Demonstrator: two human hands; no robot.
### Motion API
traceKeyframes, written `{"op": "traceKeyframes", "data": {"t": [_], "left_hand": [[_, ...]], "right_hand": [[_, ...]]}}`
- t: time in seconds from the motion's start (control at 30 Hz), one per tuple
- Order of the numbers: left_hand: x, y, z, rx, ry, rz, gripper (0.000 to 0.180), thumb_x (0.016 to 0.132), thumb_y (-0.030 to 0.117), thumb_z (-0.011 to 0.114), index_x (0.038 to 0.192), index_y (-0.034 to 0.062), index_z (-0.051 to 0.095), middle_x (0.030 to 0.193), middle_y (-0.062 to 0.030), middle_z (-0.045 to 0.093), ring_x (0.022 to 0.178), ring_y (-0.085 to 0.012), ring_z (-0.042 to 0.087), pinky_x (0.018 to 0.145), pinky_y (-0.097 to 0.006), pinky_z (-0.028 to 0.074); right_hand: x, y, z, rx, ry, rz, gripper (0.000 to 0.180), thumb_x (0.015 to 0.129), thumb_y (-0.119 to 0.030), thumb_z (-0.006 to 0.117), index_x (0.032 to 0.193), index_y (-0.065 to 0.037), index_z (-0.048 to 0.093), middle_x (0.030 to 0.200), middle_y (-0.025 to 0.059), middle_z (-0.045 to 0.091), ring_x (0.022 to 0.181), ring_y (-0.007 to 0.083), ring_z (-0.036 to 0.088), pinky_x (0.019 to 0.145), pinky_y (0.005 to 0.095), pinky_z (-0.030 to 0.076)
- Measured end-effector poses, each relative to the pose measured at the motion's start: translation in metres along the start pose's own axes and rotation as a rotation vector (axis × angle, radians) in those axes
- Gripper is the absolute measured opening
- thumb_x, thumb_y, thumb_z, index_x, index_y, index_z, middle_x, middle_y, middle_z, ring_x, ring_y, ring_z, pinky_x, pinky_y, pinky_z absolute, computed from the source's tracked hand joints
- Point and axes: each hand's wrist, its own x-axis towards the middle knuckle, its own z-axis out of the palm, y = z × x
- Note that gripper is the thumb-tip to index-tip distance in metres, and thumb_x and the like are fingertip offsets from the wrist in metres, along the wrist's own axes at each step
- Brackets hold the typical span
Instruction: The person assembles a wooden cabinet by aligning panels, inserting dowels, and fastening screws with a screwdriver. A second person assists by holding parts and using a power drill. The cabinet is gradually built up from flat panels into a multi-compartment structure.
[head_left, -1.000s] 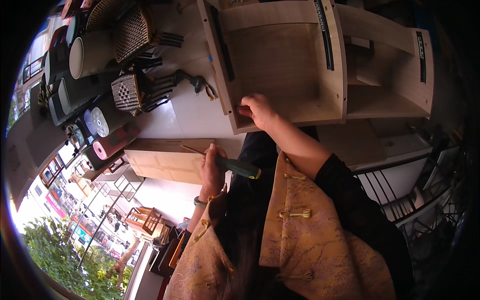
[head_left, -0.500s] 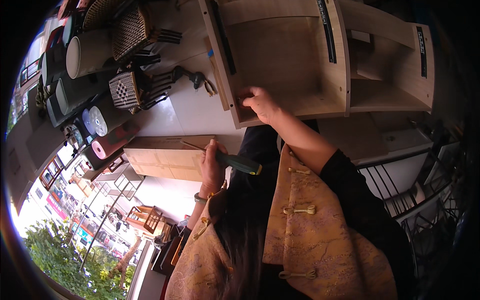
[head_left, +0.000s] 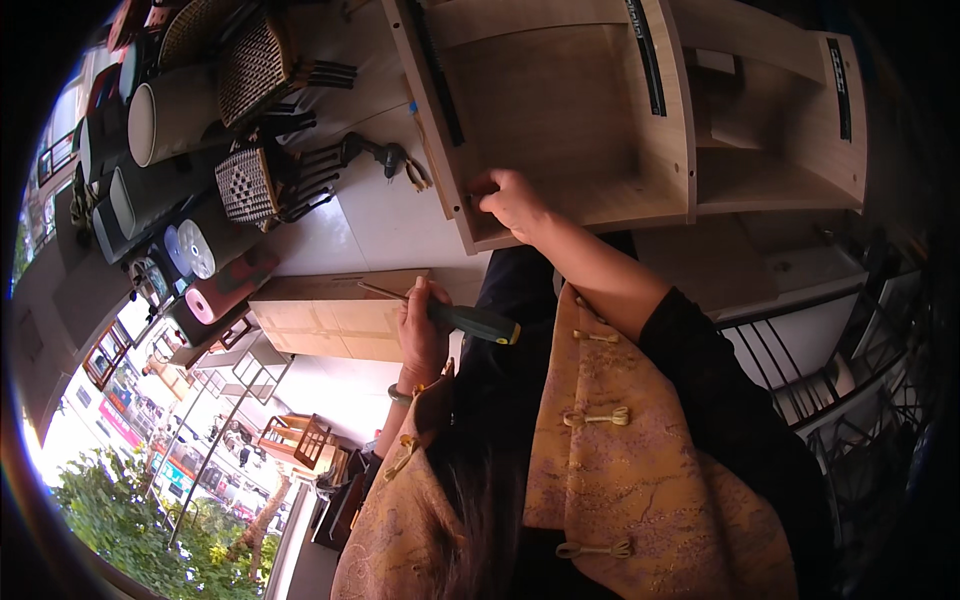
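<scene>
In my left hand (head_left: 420, 330) is a screwdriver (head_left: 478, 324) with a dark green handle and yellow end, its thin shaft pointing left. The fingers wrap round it in front of my body. My right hand (head_left: 512, 207) reaches into a pale wooden cabinet frame (head_left: 540, 90) that lies before me. Its bent fingers are pinched against the inner face of the left side panel, close to the near corner. Whatever sits between those fingertips is hidden. A black drawer slide (head_left: 645, 60) is fixed on the middle panel, and another runs along the left panel.
Left of the cabinet, a power drill (head_left: 375, 152) and pliers (head_left: 415, 175) lie on the tiled floor. A cardboard box (head_left: 330, 315) stands behind my left hand. Woven chairs (head_left: 248, 185) and stools crowd the far left; a black metal rack (head_left: 800, 350) is at right.
The cabinet and my right hand sit slightly higher and further left in the picture. Both hands keep the same hold; the screwdriver has barely shifted.
</scene>
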Motion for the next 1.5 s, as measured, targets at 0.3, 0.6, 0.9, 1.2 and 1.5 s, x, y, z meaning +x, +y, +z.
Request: {"op": "traceKeyframes", "data": {"t": [0.3, 0.6, 0.9, 1.2, 1.5], "left_hand": [[0.003, -0.005, -0.005, 0.158, -0.033, 0.115, 0.036, 0.098, 0.033, 0.039, 0.076, 0.006, 0.051, 0.073, -0.0033, 0.05, 0.063, -0.0108, 0.045, 0.054, -0.022, 0.037], [0.005, -0.004, -0.007, 0.049, -0.006, 0.009, 0.036, 0.097, 0.032, 0.041, 0.074, 0.0062, 0.052, 0.07, -0.0038, 0.05, 0.062, -0.0117, 0.046, 0.056, -0.023, 0.038], [0.007, -0.004, -0.008, 0.069, -0.001, -0.005, 0.036, 0.097, 0.033, 0.041, 0.075, 0.006, 0.053, 0.072, -0.0041, 0.051, 0.064, -0.0115, 0.048, 0.057, -0.023, 0.039], [0.01, -0.004, -0.008, 0.079, -0.027, 0.016, 0.034, 0.098, 0.029, 0.039, 0.078, 0.005, 0.052, 0.075, -0.0042, 0.051, 0.068, -0.0126, 0.048, 0.06, -0.024, 0.04], [0.011, -0.009, 0.009, 0.242, 0.077, 0.254, 0.037, 0.094, 0.033, 0.047, 0.069, 0.0073, 0.053, 0.056, 0.001, 0.041, 0.047, -0.0069, 0.036, 0.042, -0.022, 0.027]], "right_hand": [[0.001, 0.003, 0.003, -0.177, 0.062, -0.082, 0.026, 0.073, 0.008, 0.058, 0.098, 0.003, 0.063, 0.094, 0.0093, 0.065, 0.088, 0.0169, 0.059, 0.081, 0.0285, 0.047], [0.002, 0.009, 0.003, -0.319, 0.109, -0.169, 0.02, 0.075, 0.005, 0.06, 0.095, 0.002, 0.064, 0.089, 0.0082, 0.066, 0.084, 0.0165, 0.06, 0.079, 0.029, 0.048], [0.004, 0.001, 0.002, 0.031, 0.041, 0.025, 0.018, 0.078, 0.007, 0.056, 0.093, 0.002, 0.063, 0.087, 0.0079, 0.063, 0.079, 0.0153, 0.059, 0.072, 0.0271, 0.049], [0.012, 0.0, -0.001, 0.127, 0.033, 0.165, 0.018, 0.079, 0.008, 0.055, 0.093, 0.0, 0.064, 0.085, 0.0093, 0.064, 0.074, 0.0177, 0.061, 0.064, 0.0285, 0.053], [0.018, 0.007, 0.005, -0.129, 0.107, 0.138, 0.017, 0.077, 0.001, 0.061, 0.094, 0.001, 0.063, 0.08, 0.0109, 0.065, 0.07, 0.0185, 0.062, 0.062, 0.0313, 0.051]]}}
